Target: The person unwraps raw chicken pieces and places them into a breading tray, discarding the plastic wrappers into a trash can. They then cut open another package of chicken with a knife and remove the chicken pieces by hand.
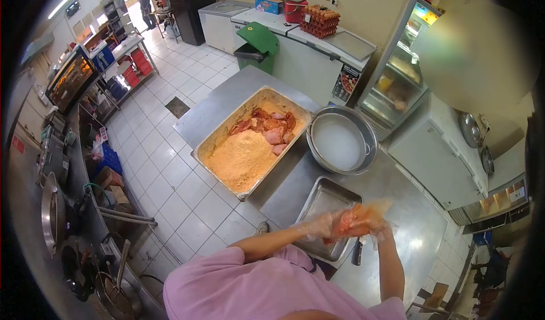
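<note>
My left hand (328, 227) and my right hand (374, 224) meet above a shallow metal tray (323, 190), both in clear plastic gloves. Their fingers are closed together around something wet and orange-red, smeared by motion, whose kind I cannot make out. Beside the tray, below my hands, lies a knife with a black handle (357, 252). Farther off stands a large deep metal pan (245, 196) holding a heap of orange breading flour (241, 158) and several raw red and pink meat pieces (272, 128). To its right is a metal basin (372, 150) with cloudy whitish liquid (339, 142).
Everything rests on a steel table (213, 90). Beyond are a green bin (258, 42), white chest freezers (301, 53) with egg trays (319, 22), and a glass-door fridge (392, 73). A counter with pans (51, 215) runs along the left. A person (144, 8) stands far back.
</note>
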